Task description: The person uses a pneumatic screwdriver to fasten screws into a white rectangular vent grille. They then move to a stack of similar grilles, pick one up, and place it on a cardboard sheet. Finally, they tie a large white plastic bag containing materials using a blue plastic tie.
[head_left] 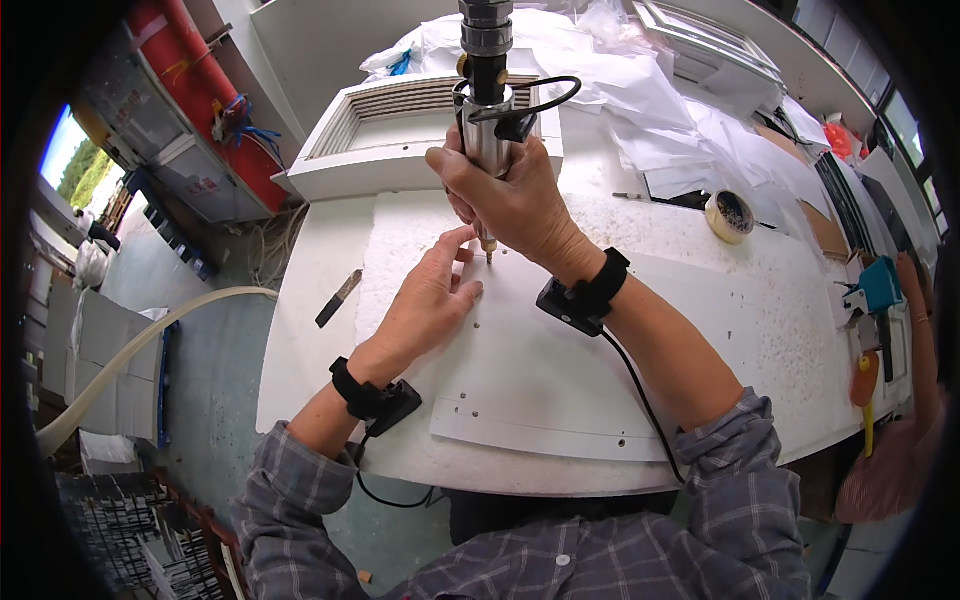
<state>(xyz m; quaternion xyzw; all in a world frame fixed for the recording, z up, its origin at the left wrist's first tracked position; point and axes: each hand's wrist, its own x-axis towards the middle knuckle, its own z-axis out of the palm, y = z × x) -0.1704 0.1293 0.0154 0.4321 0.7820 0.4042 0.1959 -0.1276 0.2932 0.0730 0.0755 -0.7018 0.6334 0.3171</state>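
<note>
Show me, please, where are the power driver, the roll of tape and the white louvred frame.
Power driver (488, 148), head view: on its silver barrel.
Roll of tape (722, 230), head view: on its outer side.
White louvred frame (370, 174), head view: on its near side.

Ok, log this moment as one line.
Right hand: gripping upright metal power driver | Left hand: beside driver tip, over white panel | Nearby: tape roll, louvred white frame

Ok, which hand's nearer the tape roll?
Right. The right hand, gripping the driver, is left of the tape roll; the left hand is farther left, beside the driver's tip.
</note>
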